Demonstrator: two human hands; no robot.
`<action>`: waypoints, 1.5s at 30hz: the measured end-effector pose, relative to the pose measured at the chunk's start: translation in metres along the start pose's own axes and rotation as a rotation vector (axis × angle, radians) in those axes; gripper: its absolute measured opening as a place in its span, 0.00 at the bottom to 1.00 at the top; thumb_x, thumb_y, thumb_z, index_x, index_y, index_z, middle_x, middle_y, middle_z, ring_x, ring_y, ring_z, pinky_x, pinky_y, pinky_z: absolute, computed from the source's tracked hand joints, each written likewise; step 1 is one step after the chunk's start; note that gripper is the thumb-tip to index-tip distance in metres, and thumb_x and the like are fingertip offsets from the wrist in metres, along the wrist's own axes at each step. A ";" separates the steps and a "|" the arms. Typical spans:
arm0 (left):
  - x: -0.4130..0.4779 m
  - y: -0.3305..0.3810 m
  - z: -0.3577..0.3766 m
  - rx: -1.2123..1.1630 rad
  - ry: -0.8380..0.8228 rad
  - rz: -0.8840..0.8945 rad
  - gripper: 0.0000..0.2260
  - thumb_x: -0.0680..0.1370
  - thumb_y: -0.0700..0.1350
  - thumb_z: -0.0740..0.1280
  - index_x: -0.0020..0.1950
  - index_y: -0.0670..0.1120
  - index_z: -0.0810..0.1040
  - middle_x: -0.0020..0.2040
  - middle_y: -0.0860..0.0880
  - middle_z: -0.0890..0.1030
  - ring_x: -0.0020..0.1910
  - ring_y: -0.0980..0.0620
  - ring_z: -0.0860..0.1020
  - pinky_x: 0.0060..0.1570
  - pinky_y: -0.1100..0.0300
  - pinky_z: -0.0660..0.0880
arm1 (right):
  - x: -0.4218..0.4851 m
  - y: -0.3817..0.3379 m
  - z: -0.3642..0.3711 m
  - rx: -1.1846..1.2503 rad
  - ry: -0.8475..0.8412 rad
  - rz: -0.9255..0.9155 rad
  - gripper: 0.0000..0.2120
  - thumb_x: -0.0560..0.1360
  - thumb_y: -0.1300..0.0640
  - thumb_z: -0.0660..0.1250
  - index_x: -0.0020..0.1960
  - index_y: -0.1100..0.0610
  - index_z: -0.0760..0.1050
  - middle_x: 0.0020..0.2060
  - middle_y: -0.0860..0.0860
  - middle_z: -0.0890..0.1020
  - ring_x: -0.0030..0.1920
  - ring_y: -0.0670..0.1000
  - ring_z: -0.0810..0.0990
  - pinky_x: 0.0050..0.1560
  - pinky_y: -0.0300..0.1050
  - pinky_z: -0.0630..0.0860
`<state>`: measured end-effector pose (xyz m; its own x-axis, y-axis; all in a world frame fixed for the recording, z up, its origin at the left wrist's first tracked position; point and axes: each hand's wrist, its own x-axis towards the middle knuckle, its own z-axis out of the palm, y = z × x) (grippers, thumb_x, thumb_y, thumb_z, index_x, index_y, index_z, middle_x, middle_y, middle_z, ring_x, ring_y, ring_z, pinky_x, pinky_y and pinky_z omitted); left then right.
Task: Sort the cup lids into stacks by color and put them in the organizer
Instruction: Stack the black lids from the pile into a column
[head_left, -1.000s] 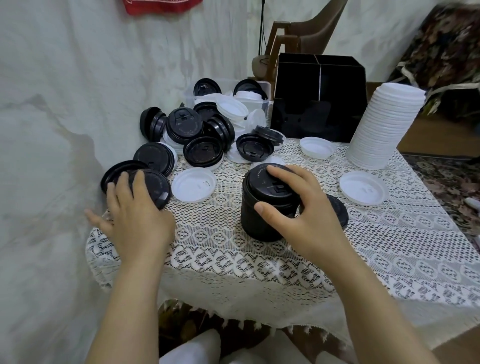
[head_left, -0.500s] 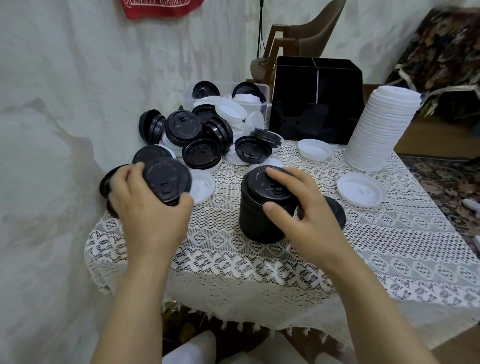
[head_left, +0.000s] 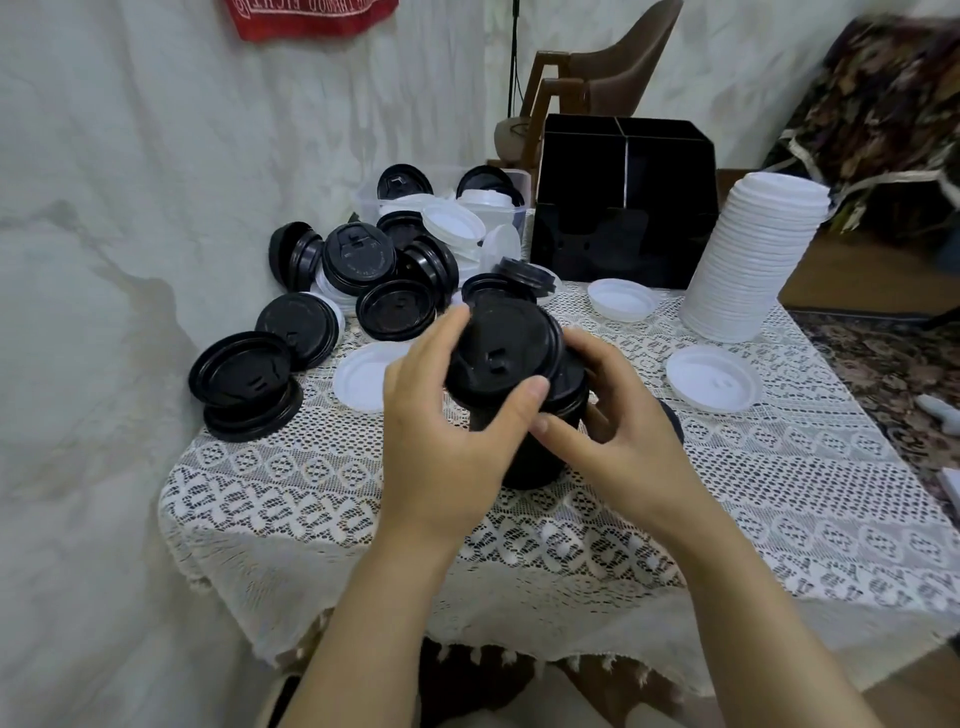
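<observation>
Black lid (head_left: 501, 351) is sitting tilted over the top of the black stack (head_left: 530, 462). Whether it is already touching the lid beneath cannot be told, because both hands are covering the join. The stack is showing only as a dark patch between the two hands, standing on the lace tablecloth (head_left: 779, 493) near the front middle of the table. A second dark lid (head_left: 674, 421) is peeking out behind the right hand, mostly hidden. The organizer (head_left: 628, 223) is standing at the back edge, and its compartments are too dark to show any contents. Beside it the white stack (head_left: 753, 260) is leaning slightly. The loose pile (head_left: 363, 260) of black and white lids is overlapping, so a count is not possible, and the clear tub (head_left: 366, 200) behind it is partly blocked.

The left hand (head_left: 447, 431) is reaching in from the left and pinching the tilted lid, with its fingers (head_left: 454, 325) curling over the far rim and its thumb pressing the near rim. The right hand (head_left: 623, 441) is wrapping round the stack's upper part, fingers curving behind it and thumb lying across the front.
</observation>
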<state>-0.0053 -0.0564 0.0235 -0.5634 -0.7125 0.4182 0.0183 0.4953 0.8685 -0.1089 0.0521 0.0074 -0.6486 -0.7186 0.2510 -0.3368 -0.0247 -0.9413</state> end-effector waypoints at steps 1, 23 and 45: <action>-0.001 0.001 0.003 0.008 -0.011 -0.003 0.30 0.67 0.59 0.71 0.68 0.59 0.68 0.64 0.66 0.69 0.68 0.56 0.68 0.67 0.60 0.68 | 0.000 0.000 0.000 0.022 0.002 -0.005 0.28 0.70 0.52 0.75 0.67 0.45 0.68 0.59 0.37 0.78 0.63 0.38 0.74 0.62 0.34 0.71; 0.001 -0.008 0.023 0.004 -0.170 -0.024 0.30 0.70 0.56 0.69 0.71 0.51 0.68 0.68 0.58 0.69 0.69 0.59 0.67 0.69 0.56 0.67 | 0.001 -0.001 -0.004 0.025 0.009 -0.036 0.31 0.69 0.58 0.76 0.65 0.39 0.68 0.63 0.38 0.76 0.64 0.39 0.74 0.66 0.43 0.72; 0.001 -0.009 0.025 -0.050 -0.198 -0.028 0.25 0.70 0.54 0.69 0.66 0.55 0.66 0.62 0.58 0.69 0.62 0.63 0.69 0.59 0.75 0.66 | -0.003 0.028 -0.053 -0.591 -0.004 0.345 0.40 0.68 0.60 0.72 0.76 0.47 0.60 0.69 0.50 0.67 0.70 0.53 0.65 0.72 0.55 0.64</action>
<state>-0.0263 -0.0496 0.0092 -0.7158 -0.6114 0.3373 0.0385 0.4477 0.8934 -0.1521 0.0903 -0.0075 -0.7835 -0.6198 -0.0437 -0.4279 0.5892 -0.6854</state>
